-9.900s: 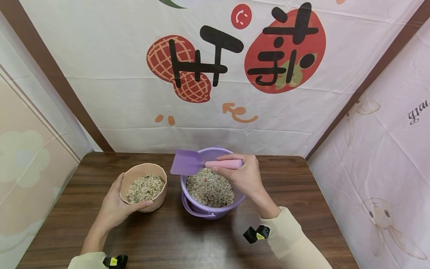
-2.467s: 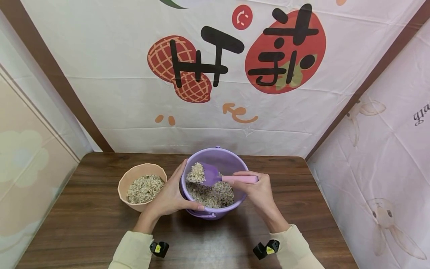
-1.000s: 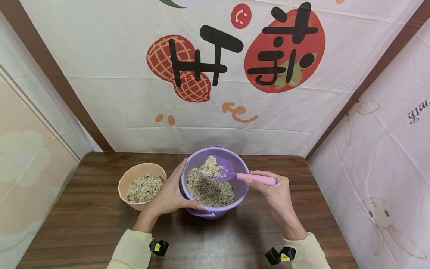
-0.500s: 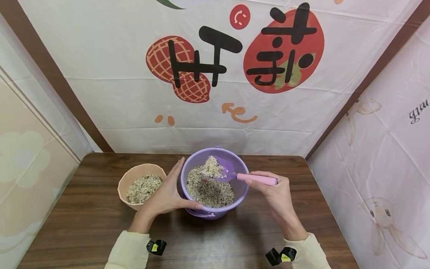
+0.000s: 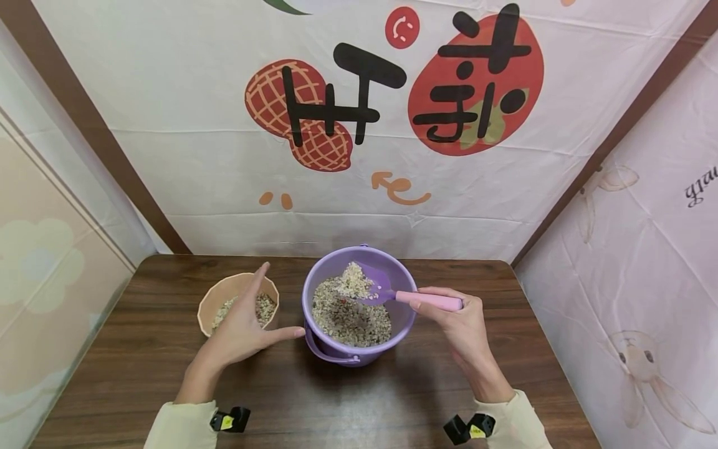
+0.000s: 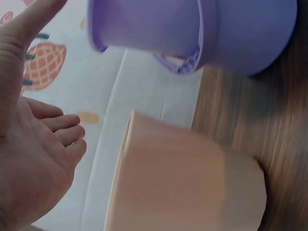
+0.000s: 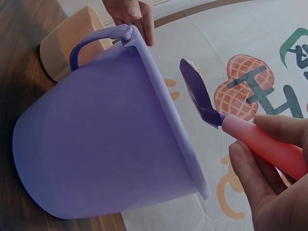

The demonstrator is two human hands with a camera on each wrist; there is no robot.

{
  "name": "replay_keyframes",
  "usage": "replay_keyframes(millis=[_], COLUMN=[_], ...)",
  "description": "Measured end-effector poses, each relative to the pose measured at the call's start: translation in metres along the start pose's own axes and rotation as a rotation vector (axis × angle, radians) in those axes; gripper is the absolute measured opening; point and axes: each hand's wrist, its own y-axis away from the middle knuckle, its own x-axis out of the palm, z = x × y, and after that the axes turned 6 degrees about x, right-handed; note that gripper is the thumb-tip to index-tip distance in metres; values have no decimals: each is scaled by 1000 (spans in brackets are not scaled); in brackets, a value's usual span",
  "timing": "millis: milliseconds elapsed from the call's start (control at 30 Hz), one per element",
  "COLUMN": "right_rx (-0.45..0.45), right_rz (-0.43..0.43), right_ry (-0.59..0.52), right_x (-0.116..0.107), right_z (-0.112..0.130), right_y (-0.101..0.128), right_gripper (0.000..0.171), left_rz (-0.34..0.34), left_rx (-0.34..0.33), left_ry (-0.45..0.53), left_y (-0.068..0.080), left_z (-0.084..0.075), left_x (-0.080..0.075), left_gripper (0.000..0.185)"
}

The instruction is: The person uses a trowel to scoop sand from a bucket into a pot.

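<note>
My right hand (image 5: 462,321) grips the pink handle of a toy shovel (image 5: 429,300). Its purple blade holds a heap of pale grit (image 5: 354,280) above the purple bucket (image 5: 402,324), which is partly filled with mixed fine gravel (image 5: 350,321). In the right wrist view the shovel (image 7: 197,91) hangs over the rim, apart from it. My left hand (image 5: 238,333), fingers straight and thumb spread toward the bucket, hovers over the peach bowl (image 5: 209,305) and hides part of the gravel inside. In the left wrist view that hand (image 6: 38,154) holds nothing.
Both containers stand on a dark wooden table (image 5: 359,411), side by side. A printed cloth backdrop (image 5: 224,187) rises behind the table's far edge, and another cloth (image 5: 628,280) hangs on the right. The bucket's handle (image 5: 331,357) droops down its near side.
My left hand has let go of the bucket's rim and moved left over the bowl. The loaded shovel, which shifted right earlier, has stayed still above the bucket over the last second.
</note>
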Motion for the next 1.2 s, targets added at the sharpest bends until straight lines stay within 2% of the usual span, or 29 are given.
replay_keyframes(millis=[267,500,800,1200], right_rx=[5,5,16,9], right_rz=[-4,-2,3,19], right_ry=[-6,-6,2,-11], right_x=[0,0,0,1], right_z=[-1,-3,-2,-3], right_y=[0,0,1,1], right_gripper=[48,47,47,46], left_rz=[-118,-164,-185,-154], left_rx=[-42,-91,-130,-168], left_ry=[-15,-81,-101,-94], left_y=[16,31,42,44], left_z=[18,38,59,73], left_x=[-26,-38,-38,-30], left_gripper=[138,139,137,141])
